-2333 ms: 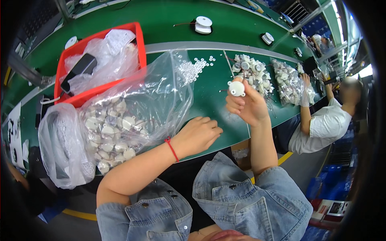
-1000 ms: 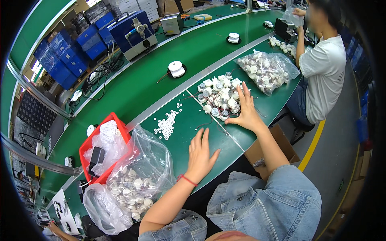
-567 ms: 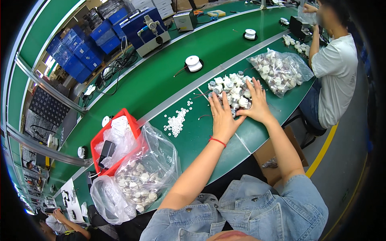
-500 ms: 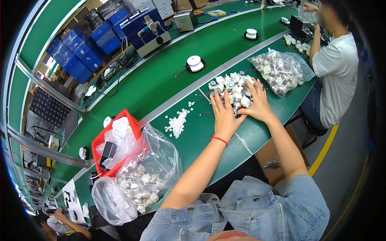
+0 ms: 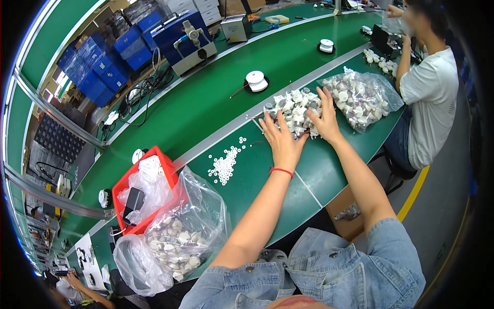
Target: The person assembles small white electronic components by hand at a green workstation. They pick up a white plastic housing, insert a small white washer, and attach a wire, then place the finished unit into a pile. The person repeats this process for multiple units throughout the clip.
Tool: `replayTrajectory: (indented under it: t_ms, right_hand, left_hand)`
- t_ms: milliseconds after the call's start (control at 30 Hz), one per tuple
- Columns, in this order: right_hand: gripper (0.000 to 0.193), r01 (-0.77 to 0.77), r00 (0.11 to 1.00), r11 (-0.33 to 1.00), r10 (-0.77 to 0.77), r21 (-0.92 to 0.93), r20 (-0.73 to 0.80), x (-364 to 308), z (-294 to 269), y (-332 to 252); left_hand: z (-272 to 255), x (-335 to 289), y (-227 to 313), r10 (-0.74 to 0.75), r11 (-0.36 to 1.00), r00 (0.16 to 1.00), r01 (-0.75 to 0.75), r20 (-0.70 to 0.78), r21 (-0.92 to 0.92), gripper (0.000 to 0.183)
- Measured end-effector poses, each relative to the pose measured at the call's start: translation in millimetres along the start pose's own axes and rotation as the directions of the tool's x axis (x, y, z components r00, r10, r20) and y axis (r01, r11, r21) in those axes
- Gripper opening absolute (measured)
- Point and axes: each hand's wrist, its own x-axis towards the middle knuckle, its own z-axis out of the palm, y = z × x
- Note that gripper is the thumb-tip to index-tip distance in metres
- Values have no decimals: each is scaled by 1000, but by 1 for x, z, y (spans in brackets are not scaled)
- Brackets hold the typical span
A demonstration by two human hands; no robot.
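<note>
A heap of small white and grey parts with thin wires (image 5: 297, 109) lies on the green bench top. My left hand (image 5: 282, 147) rests against the near left side of the heap, its fingers spread. At the right side, my right hand (image 5: 325, 122) also has its fingers apart, pressed to the parts. Both hands cup the heap between them, thumbs close together at its near edge. Neither hand is gripping a single part. To the left lies a scatter of small white rings (image 5: 225, 165).
A clear bag of similar parts (image 5: 360, 100) sits right of the heap. At left are a red bin (image 5: 119, 188) and another filled bag (image 5: 177, 242). White spool-shaped pieces (image 5: 256, 81) stand on the green conveyor (image 5: 206, 98). A co-worker (image 5: 429, 87) sits at right.
Both hands have moved slightly away from me, and the heap is pushed together toward the far side. The spool-shaped pieces on the conveyor have shifted a little to the right.
</note>
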Motion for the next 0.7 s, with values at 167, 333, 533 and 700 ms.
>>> replayTrajectory:
  t_ms: [167,333,533,700]
  right_hand:
    - [70,-33,999,999,33,1,31,8,10,9]
    - [58,-24,997,998,19,56,79,20,14,-3]
    - [53,16,995,995,-25,98,93,33,23,-3]
    - [52,25,993,992,-39,125,113,38,30,-3]
  left_hand:
    - [1,4,0,-38,999,999,37,14,25,106]
    - [4,6,-4,-39,999,999,39,4,19,106]
    - [5,9,-2,-65,998,998,64,10,19,106]
    - [4,9,0,-85,996,996,84,19,41,105]
